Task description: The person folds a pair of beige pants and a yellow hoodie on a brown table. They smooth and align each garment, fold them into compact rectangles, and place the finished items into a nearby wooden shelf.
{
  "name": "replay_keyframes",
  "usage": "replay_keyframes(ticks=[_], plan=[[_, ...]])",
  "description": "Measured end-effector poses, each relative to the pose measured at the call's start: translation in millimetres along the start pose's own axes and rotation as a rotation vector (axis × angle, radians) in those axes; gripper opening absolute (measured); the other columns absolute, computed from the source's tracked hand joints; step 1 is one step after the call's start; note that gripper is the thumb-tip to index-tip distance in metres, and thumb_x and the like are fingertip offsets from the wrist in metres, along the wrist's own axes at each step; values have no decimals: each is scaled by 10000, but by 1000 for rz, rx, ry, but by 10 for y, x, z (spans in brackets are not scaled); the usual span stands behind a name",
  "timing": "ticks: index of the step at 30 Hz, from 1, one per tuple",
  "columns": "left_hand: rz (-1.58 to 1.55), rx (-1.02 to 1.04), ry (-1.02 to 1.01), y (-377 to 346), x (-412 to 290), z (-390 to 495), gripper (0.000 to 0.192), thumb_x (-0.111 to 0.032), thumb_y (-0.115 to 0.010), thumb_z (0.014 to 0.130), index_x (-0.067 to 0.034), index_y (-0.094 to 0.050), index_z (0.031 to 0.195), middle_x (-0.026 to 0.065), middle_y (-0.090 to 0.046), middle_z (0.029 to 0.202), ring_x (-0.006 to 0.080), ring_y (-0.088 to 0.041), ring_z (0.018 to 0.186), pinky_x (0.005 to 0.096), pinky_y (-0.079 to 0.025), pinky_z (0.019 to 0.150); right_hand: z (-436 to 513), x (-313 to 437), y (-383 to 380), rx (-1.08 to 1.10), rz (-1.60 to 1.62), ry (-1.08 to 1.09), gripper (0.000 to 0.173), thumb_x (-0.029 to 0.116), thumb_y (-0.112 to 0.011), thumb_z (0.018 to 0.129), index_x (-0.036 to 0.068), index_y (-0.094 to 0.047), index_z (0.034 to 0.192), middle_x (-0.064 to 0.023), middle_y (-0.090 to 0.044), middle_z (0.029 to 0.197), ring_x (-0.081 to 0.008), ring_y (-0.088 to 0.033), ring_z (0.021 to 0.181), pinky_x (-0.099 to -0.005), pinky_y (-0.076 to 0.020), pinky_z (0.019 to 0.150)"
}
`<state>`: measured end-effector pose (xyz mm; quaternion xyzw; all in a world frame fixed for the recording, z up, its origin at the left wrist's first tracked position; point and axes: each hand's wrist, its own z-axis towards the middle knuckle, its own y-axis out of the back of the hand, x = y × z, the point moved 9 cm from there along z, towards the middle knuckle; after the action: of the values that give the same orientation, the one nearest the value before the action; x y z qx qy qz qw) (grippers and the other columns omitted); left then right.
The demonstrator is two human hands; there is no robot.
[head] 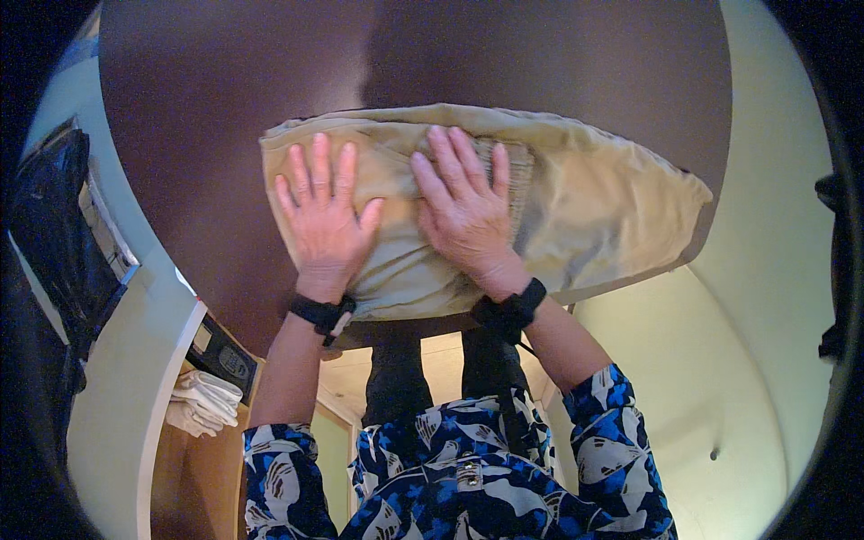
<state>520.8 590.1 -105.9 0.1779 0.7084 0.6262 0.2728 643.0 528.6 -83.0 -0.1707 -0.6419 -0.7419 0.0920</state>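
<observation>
A tan cloth garment with a gathered elastic band lies folded on a dark brown tabletop (pixel 223 135). The fabric (pixel 594 202) stretches from left of centre towards the table's right edge, with creases near its front. My left hand (pixel 327 216) rests flat on the garment's left part, its fingers spread. Beside it, my right hand (pixel 466 202) lies palm down on the middle of the cloth, next to the elastic band (pixel 518 175). Both hands are apart from each other, and neither grasps the fabric. A black band circles each wrist.
Folded whitish cloths (pixel 206 398) sit at the lower left by a dark box-like object (pixel 226 354). Black plastic-like material (pixel 54 243) hangs at the far left. A pale wall (pixel 763 202) stands close to the table's right side.
</observation>
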Motion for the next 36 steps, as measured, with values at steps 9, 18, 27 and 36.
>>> replay_keyframes(ticks=[9,18,27,36], plan=[[57,-76,25,-55,-157,-187,736,-322,-553,796,-129,-257,1442,119,-158,1520,330,-114,1399,511,-120,1095,-129,-121,106,-55,181,70,439,174,-608,719,54,-560,1139,-131,-432,1363,-276,-372,1294,-536,-185,1066],[-63,-89,94,260,-749,-298,590,-315,-444,911,-99,-276,1433,162,-163,1508,378,-105,1390,536,-128,1086,-237,-262,384,-194,402,118,351,166,-579,759,40,-568,1087,-167,-453,1325,-312,-402,1275,-539,-229,1064],[-141,-17,42,259,-1062,300,680,-241,-535,831,-34,-256,1415,163,-163,1508,365,-121,1391,549,-110,1085,-14,-715,495,-77,151,-48,511,237,-617,758,67,-504,1226,-141,-366,1415,-326,-294,1340,-541,-174,1083],[-132,-130,86,59,-807,152,695,-272,-509,812,-48,-261,1420,165,-176,1504,356,-147,1388,556,-126,1075,-218,-1066,456,29,13,-81,557,299,-622,764,152,-486,1284,-116,-326,1445,-313,-252,1357,-567,-161,1075]])
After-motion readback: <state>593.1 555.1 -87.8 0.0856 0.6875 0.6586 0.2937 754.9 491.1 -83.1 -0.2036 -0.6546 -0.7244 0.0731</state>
